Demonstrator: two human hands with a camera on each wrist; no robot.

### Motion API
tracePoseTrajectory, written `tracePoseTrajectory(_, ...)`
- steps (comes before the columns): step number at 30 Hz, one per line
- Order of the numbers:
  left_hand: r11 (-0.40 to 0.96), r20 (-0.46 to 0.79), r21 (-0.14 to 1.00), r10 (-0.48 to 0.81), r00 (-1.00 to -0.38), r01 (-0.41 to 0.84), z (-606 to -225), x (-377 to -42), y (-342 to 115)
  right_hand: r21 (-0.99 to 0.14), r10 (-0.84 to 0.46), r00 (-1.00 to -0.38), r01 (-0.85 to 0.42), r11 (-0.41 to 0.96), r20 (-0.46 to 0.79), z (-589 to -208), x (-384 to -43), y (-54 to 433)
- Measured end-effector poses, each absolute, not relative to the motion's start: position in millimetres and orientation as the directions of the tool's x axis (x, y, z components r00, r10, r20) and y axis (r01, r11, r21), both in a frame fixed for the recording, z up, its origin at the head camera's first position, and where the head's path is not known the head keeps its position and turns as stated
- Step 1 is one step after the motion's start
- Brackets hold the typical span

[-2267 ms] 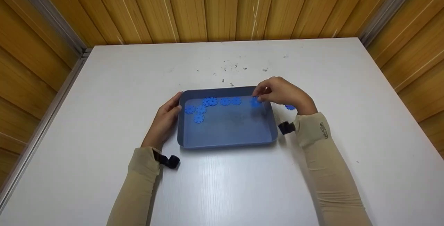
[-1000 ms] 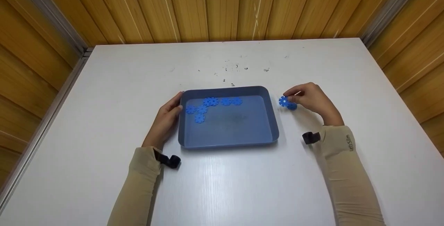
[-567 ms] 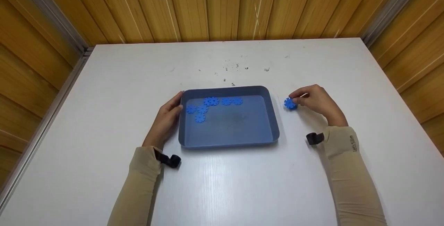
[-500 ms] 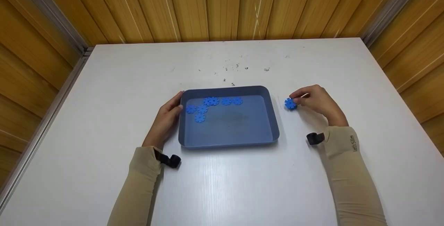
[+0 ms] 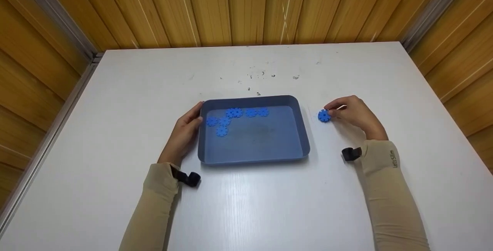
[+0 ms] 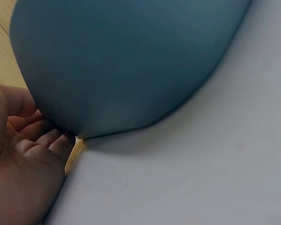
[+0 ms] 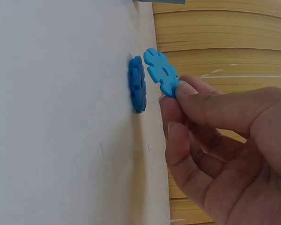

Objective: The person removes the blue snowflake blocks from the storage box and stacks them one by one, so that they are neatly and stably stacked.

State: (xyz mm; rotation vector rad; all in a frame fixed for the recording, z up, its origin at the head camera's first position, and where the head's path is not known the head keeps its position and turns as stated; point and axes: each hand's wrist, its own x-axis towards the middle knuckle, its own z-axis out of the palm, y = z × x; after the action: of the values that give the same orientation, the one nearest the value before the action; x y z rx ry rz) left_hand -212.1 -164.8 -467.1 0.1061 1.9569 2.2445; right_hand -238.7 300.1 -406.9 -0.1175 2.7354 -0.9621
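Note:
My left hand [image 5: 181, 133] grips the left wall of a blue-grey tray [image 5: 254, 162]. In the left wrist view, curled fingers meet the tray's outer wall [image 6: 117, 79]. To the right of the tray, my right hand [image 5: 352, 116] pinches a blue notched plastic disc [image 7: 160, 70] between thumb and forefinger. That disc is tilted and sits just above a small stack of similar blue discs [image 7: 137, 86] on the table. A gap shows between them in the right wrist view. Several more blue discs [image 5: 222, 131] lie in the tray, along its far and left sides.
The white table [image 5: 246, 204] carries small dark marks beyond the tray. Yellow wood-look panels [image 5: 246, 10] close off its back and sides. A black wrist camera [image 5: 190, 179] sits by the left cuff, another black camera [image 5: 349, 154] by the right cuff.
My right hand has moved right with a disc, from above the tray's far right corner to above the discs on the table. My left hand and the tray stay put.

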Motion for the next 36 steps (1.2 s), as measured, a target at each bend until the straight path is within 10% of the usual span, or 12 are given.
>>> tracePoseTrajectory(36,-0.076,-0.088,0.992,0.151,-0.985,-0.1,-464.4,-210.9,-164.2,-0.614,-0.13,-0.968,0.029,0.789,-0.214,-412.4,-238.7,305.2)
